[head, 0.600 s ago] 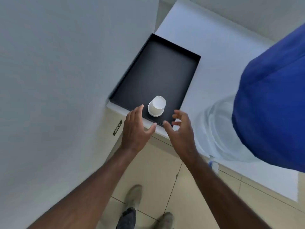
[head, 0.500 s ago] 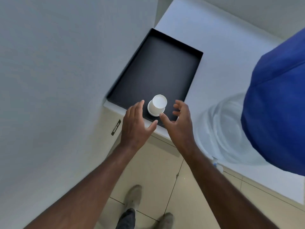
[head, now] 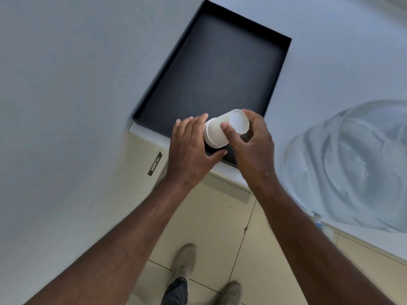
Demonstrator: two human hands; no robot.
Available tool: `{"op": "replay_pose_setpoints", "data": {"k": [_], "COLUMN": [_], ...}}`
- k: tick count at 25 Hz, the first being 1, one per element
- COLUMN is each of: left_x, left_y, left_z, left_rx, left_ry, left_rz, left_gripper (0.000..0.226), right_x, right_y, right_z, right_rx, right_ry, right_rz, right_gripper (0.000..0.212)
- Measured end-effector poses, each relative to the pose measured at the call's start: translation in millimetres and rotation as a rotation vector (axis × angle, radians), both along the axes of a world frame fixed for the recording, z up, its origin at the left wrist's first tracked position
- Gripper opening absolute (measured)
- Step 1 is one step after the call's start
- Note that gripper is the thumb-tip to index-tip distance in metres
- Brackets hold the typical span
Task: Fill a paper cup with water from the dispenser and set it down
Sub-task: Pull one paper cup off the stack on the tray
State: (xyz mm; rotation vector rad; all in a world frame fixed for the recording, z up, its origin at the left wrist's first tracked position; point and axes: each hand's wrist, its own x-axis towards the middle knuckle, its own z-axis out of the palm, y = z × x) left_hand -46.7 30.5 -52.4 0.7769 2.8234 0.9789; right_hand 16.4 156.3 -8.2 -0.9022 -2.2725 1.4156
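Observation:
A short stack of white paper cups (head: pixel 222 130) is tilted on its side, base toward the upper right, just above the near end of a black tray (head: pixel 220 69). My right hand (head: pixel 253 148) grips the top cup near its base with thumb and fingers. My left hand (head: pixel 190 150) holds the rim end of the stack, with its fingers over the rims and its thumb underneath. The clear water bottle (head: pixel 356 166) of the dispenser is at the right, with a small blue-and-white tap (head: pixel 318 221) showing at its near edge.
The tray lies on a white counter (head: pixel 330 40) beside a pale wall (head: pixel 66 84) on the left. Below the counter are cream cabinet fronts (head: pixel 222 208) and a tiled floor with my shoes (head: pixel 185 258).
Both hands closed in on the cup stack, which stood upside down on the tray, and lifted and tipped it sideways. The camera came closer and the blue bottle cap left the view.

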Motion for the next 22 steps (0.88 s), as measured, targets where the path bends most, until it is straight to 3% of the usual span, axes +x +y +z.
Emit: {"op": "replay_pose_setpoints", "data": {"k": [10, 22], "left_x": [-4.6, -9.6], "left_y": [10.5, 20.5], "left_z": [1.7, -13.3], "left_rx": [0.045, -0.139], "left_ry": [-0.013, 0.05], "left_rz": [-0.005, 0.087], "left_gripper": [0.067, 0.062], "right_x": [6.7, 19.6], "right_y": [10.3, 7.6], "right_z": [15.4, 40.0], "right_rx": [-0.027, -0.071], "right_ry": [0.046, 0.195], "right_rz": [-0.017, -0.108], "right_gripper": [0.046, 0.047]}}
